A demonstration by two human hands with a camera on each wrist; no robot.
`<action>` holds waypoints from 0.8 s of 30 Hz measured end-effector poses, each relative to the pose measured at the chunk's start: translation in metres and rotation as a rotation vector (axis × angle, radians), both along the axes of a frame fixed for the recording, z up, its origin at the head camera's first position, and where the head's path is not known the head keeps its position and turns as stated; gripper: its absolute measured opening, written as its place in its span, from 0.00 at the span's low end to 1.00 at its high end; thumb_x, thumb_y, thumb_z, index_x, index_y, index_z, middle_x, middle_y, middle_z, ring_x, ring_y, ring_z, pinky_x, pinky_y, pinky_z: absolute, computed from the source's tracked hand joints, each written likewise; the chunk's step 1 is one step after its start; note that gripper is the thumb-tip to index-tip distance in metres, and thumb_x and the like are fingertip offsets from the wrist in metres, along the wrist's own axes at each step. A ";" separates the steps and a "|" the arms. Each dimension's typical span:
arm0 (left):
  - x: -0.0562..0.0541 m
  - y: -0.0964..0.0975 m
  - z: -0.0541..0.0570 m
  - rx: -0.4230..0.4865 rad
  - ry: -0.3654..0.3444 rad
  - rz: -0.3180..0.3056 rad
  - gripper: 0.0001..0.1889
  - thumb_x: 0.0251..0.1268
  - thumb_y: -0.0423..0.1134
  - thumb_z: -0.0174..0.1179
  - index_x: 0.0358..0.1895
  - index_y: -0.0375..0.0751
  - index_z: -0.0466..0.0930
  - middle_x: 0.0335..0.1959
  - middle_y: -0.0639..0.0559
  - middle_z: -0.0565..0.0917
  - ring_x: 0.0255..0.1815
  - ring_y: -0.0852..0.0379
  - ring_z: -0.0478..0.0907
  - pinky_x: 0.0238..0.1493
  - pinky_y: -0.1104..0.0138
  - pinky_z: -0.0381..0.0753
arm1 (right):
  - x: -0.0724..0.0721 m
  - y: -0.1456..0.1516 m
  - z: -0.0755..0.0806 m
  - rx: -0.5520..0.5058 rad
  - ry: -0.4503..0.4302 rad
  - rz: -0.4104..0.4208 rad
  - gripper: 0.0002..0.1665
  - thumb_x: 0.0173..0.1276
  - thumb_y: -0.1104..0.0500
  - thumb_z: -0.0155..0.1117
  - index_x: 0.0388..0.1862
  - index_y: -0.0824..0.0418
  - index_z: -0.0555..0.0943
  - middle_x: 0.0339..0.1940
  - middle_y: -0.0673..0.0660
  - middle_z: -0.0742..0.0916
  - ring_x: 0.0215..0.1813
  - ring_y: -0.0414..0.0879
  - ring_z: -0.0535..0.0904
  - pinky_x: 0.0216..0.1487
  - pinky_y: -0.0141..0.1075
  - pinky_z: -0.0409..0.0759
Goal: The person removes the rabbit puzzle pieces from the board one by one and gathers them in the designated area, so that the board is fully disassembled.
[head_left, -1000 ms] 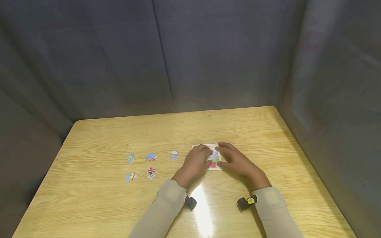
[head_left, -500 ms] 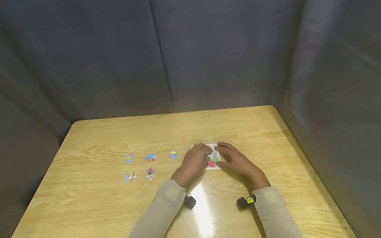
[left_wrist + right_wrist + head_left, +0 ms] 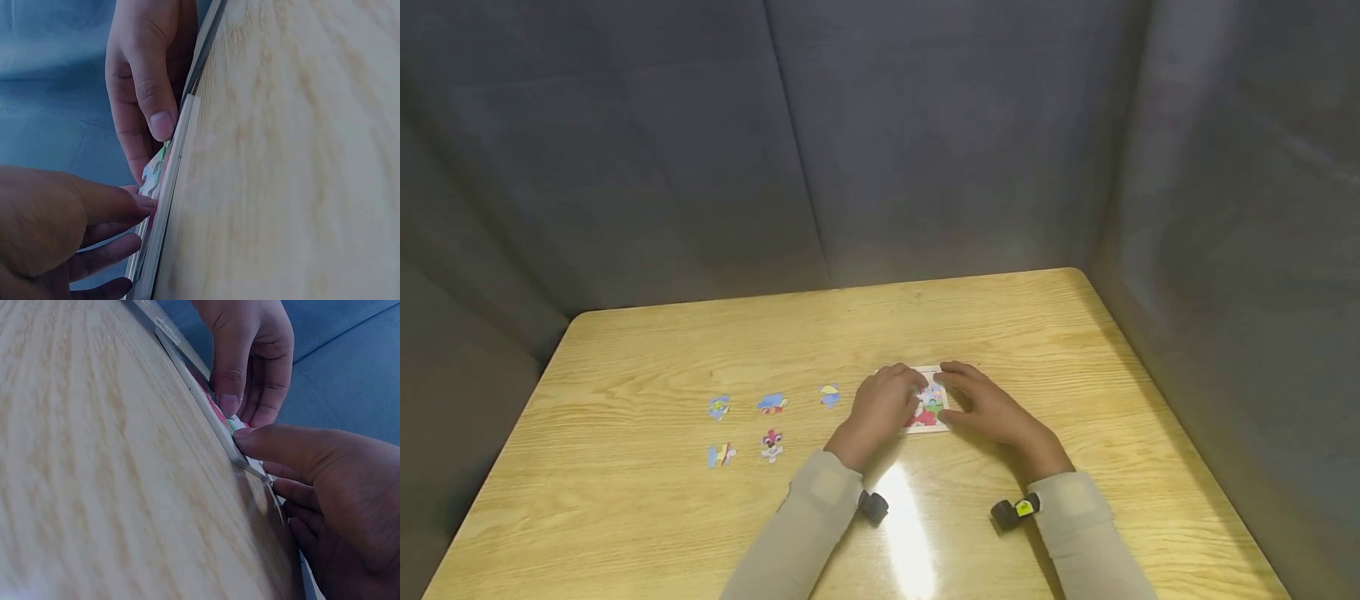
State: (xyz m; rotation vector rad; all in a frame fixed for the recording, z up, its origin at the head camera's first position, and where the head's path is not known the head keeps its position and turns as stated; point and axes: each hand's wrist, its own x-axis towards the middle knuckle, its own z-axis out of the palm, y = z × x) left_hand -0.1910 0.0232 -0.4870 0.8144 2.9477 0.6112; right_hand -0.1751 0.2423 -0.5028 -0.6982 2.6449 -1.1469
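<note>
A small framed jigsaw puzzle tray (image 3: 927, 430) lies on the table, with colourful pieces inside it. My left hand (image 3: 880, 408) reaches over its left part, and its thumb and fingertips pinch a puzzle piece (image 3: 150, 177) low at the tray; the fingers hide most of that piece. At the right side my right hand (image 3: 994, 414) rests on the tray, thumb near the lower right corner, fingers spread towards the far edge. In the right wrist view the right thumb (image 3: 253, 440) touches the tray beside the left fingertips.
Loose jigsaw pieces lie left of the tray: a blue-yellow one (image 3: 829, 395), a blue-red one (image 3: 772, 403), one with a face (image 3: 772, 446) and others. Grey curtains (image 3: 700, 167) surround the wooden table (image 3: 625, 525) behind and at the sides.
The head view has shifted slightly, so everything appears a little further left. Both hands stay at the tray, with only slight finger movement.
</note>
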 end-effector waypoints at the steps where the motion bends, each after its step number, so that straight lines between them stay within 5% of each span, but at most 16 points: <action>1: 0.000 -0.001 0.000 -0.002 -0.002 0.001 0.13 0.66 0.38 0.62 0.52 0.50 0.83 0.51 0.55 0.82 0.50 0.54 0.79 0.45 0.63 0.81 | 0.000 -0.001 0.000 0.005 0.003 0.001 0.38 0.67 0.47 0.66 0.73 0.57 0.67 0.77 0.55 0.62 0.77 0.54 0.51 0.73 0.56 0.55; 13: 0.004 -0.016 0.007 0.064 -0.051 -0.014 0.13 0.69 0.38 0.60 0.54 0.46 0.81 0.54 0.54 0.80 0.55 0.53 0.76 0.47 0.65 0.82 | -0.003 0.001 -0.001 0.026 0.006 -0.008 0.39 0.68 0.45 0.65 0.74 0.54 0.66 0.77 0.52 0.61 0.78 0.53 0.50 0.73 0.56 0.55; 24: 0.024 -0.069 0.019 0.116 -0.130 0.026 0.13 0.71 0.42 0.58 0.55 0.51 0.80 0.59 0.56 0.76 0.60 0.54 0.74 0.47 0.62 0.82 | 0.001 0.000 0.000 0.026 0.005 -0.003 0.39 0.67 0.48 0.66 0.73 0.57 0.65 0.77 0.56 0.61 0.77 0.56 0.51 0.73 0.58 0.54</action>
